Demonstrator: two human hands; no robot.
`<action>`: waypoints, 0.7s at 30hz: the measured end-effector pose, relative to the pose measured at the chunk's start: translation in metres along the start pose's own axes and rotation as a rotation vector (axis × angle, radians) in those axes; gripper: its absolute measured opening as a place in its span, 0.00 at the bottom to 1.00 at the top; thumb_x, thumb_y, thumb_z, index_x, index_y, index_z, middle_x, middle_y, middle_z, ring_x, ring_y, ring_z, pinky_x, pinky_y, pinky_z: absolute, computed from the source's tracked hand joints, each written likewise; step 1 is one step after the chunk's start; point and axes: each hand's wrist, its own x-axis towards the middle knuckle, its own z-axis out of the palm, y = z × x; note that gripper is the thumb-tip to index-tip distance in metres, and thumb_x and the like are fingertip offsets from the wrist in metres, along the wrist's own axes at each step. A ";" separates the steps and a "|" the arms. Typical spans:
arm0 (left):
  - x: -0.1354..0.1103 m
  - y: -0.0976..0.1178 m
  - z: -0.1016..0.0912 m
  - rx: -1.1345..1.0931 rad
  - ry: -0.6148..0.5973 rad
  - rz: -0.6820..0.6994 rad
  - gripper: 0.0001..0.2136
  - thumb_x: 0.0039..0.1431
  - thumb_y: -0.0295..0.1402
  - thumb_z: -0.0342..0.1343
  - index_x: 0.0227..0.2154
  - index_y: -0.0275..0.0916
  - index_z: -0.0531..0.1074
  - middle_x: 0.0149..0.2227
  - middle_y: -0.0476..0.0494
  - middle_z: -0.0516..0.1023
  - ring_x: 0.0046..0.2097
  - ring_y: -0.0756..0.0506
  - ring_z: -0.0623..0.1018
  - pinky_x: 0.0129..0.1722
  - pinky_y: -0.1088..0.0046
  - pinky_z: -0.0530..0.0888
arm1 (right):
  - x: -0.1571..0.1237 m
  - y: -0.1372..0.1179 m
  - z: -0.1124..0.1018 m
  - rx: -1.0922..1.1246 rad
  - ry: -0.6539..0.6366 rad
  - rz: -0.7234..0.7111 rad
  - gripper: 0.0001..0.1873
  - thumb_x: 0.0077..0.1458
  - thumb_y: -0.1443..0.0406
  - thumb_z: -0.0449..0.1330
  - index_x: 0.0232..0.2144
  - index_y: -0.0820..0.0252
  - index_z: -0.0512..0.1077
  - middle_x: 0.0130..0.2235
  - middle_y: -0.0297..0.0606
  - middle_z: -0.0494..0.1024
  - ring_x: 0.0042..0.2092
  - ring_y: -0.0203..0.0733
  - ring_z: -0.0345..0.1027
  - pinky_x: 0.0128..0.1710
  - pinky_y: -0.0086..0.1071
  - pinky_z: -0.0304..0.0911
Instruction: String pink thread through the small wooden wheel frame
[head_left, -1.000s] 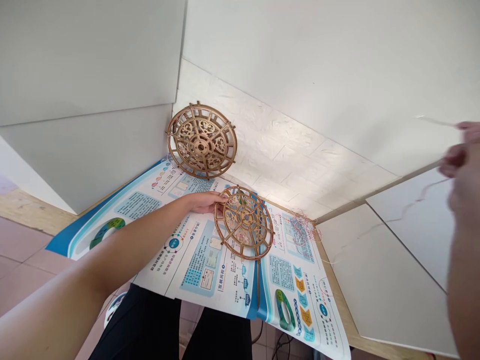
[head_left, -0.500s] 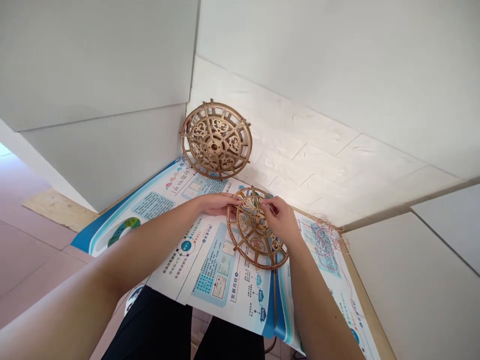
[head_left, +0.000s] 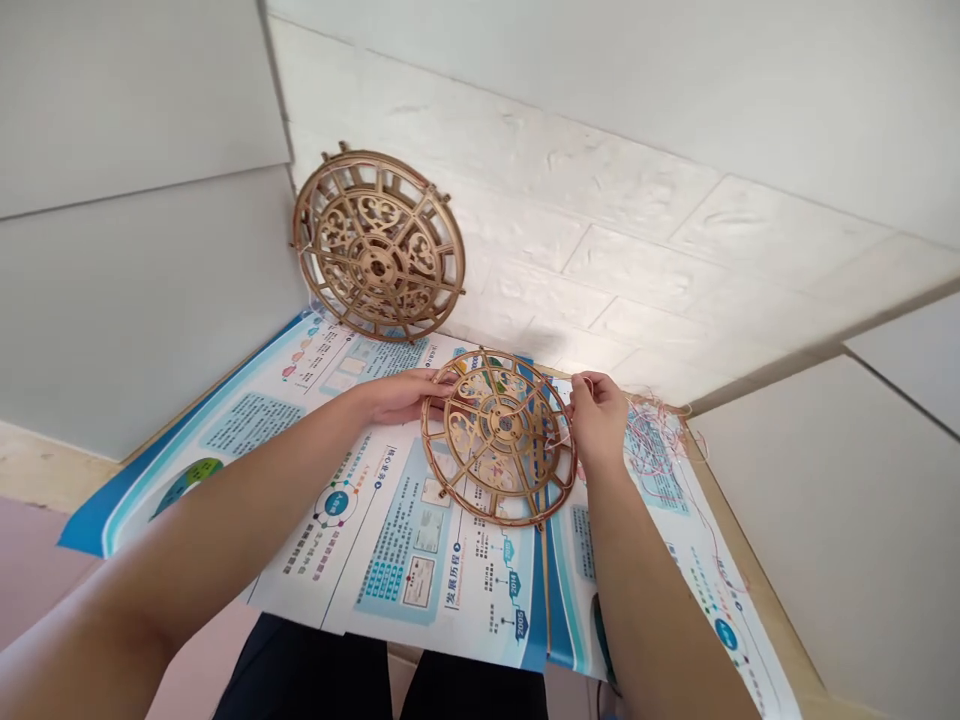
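A round wooden fretwork frame with a thin stick handle (head_left: 499,436) lies on printed posters (head_left: 390,540). My left hand (head_left: 397,392) rests on the frame's left rim, fingers curled against it. At the right rim, my right hand (head_left: 600,418) pinches a thin thread. A tangle of pink thread (head_left: 660,450) lies just right of that hand. A second, larger fretwork disc (head_left: 379,245) leans upright against the wall behind.
White textured brick-pattern wall panels (head_left: 600,240) rise behind the posters. Grey boards (head_left: 135,200) stand at the left, and pale panels (head_left: 847,500) slope at the right. My dark-trousered legs (head_left: 375,680) show below the table edge.
My right hand came in from far right to the frame's centre, then shifted to its right rim. The view swung left; the left hand stayed on the frame.
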 end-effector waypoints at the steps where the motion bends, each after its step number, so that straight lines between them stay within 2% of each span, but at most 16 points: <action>1: 0.000 0.000 0.000 -0.024 0.029 0.005 0.12 0.59 0.27 0.63 0.46 0.35 0.75 0.49 0.36 0.80 0.47 0.44 0.80 0.51 0.65 0.76 | 0.000 0.001 0.000 0.033 0.024 0.019 0.19 0.58 0.49 0.59 0.35 0.59 0.68 0.28 0.32 0.69 0.28 0.37 0.63 0.27 0.29 0.59; 8: -0.005 0.004 0.011 -0.020 0.154 0.132 0.24 0.55 0.21 0.62 0.56 0.39 0.71 0.51 0.37 0.80 0.47 0.43 0.82 0.44 0.69 0.79 | -0.003 -0.004 0.003 0.252 0.021 0.148 0.15 0.53 0.53 0.62 0.34 0.58 0.68 0.27 0.33 0.69 0.26 0.36 0.62 0.22 0.29 0.57; 11: -0.008 0.006 0.017 0.025 0.169 0.175 0.27 0.54 0.21 0.63 0.58 0.39 0.70 0.54 0.37 0.78 0.49 0.43 0.81 0.45 0.69 0.80 | -0.003 -0.007 0.001 0.265 0.053 0.195 0.14 0.51 0.54 0.62 0.34 0.58 0.68 0.26 0.33 0.70 0.25 0.36 0.62 0.21 0.29 0.57; 14: -0.010 0.007 0.017 0.058 0.188 0.186 0.29 0.52 0.22 0.65 0.58 0.39 0.71 0.53 0.38 0.79 0.48 0.44 0.82 0.45 0.70 0.79 | -0.003 -0.009 0.000 0.236 0.064 0.235 0.14 0.50 0.55 0.62 0.33 0.59 0.69 0.27 0.34 0.72 0.24 0.36 0.63 0.21 0.29 0.59; 17: -0.010 0.008 0.011 0.071 0.196 0.180 0.28 0.51 0.21 0.66 0.57 0.38 0.73 0.50 0.38 0.80 0.46 0.45 0.82 0.46 0.71 0.79 | -0.002 -0.008 0.000 0.225 0.097 0.222 0.15 0.49 0.55 0.63 0.33 0.60 0.70 0.29 0.35 0.73 0.27 0.37 0.65 0.23 0.30 0.62; 21: -0.009 0.007 0.004 0.063 0.180 0.164 0.27 0.51 0.20 0.65 0.55 0.39 0.74 0.49 0.39 0.81 0.46 0.45 0.82 0.46 0.71 0.79 | -0.002 -0.004 0.001 0.157 0.147 0.136 0.13 0.47 0.57 0.63 0.32 0.59 0.69 0.31 0.36 0.73 0.33 0.40 0.67 0.30 0.33 0.65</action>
